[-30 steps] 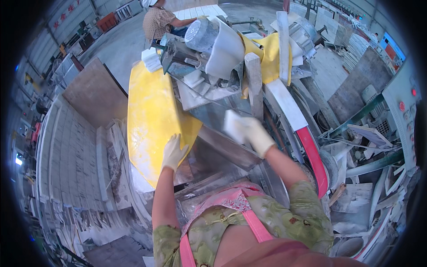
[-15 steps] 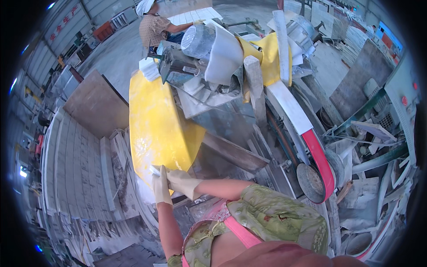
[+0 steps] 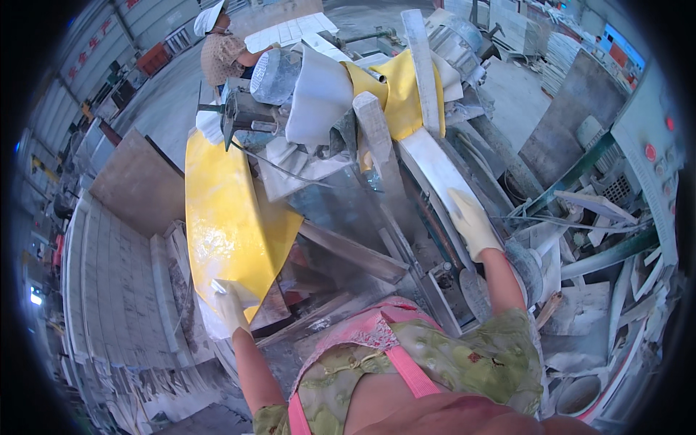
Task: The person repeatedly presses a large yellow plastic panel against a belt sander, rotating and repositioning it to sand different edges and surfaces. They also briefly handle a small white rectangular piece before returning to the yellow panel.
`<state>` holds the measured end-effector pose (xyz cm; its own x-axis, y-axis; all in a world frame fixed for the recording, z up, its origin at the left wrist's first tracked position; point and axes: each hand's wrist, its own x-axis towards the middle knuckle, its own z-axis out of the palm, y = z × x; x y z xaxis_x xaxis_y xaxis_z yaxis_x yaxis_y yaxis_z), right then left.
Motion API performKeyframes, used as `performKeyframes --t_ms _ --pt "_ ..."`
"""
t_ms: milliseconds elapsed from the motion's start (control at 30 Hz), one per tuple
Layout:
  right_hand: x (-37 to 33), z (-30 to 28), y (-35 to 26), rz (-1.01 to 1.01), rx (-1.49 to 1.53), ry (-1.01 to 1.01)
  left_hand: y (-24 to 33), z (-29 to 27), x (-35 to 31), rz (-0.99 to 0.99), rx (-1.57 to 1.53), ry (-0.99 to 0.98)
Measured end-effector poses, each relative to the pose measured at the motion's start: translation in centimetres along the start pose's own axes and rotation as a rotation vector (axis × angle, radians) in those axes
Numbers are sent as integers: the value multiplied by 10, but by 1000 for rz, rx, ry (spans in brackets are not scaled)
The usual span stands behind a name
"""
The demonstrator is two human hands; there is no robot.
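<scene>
My left hand, in a pale glove, is closed on a small white piece at the near end of a yellow sheet. The sheet is draped lengthwise on my left and looks wet or shiny near that hand. My right hand, gloved too, lies with fingers stretched along a long white band of a machine on my right. That band runs down toward a round wheel, and my right forearm covers part of its lower stretch.
Motors and a yellow cover stand ahead. A co-worker is at the far left beside pale slabs. Stacked strips lie left. A control box with red buttons and stone scraps are on the right.
My hands were together at the yellow sheet's near end. The right has moved across to the white band, while the left stays at the sheet. The red stretch of the band is now mostly hidden.
</scene>
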<state>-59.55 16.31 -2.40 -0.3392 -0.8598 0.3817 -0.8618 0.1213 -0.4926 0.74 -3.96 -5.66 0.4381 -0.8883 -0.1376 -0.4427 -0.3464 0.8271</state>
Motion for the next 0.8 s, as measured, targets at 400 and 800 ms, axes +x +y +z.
performKeyframes --t_ms 400,800 --pt "-7 24 41 -46 -762 -193 25 -10 -27 -39 -197 -104" --pt "35 33 49 -246 -645 -177 35 -14 -44 -38 -221 -154"
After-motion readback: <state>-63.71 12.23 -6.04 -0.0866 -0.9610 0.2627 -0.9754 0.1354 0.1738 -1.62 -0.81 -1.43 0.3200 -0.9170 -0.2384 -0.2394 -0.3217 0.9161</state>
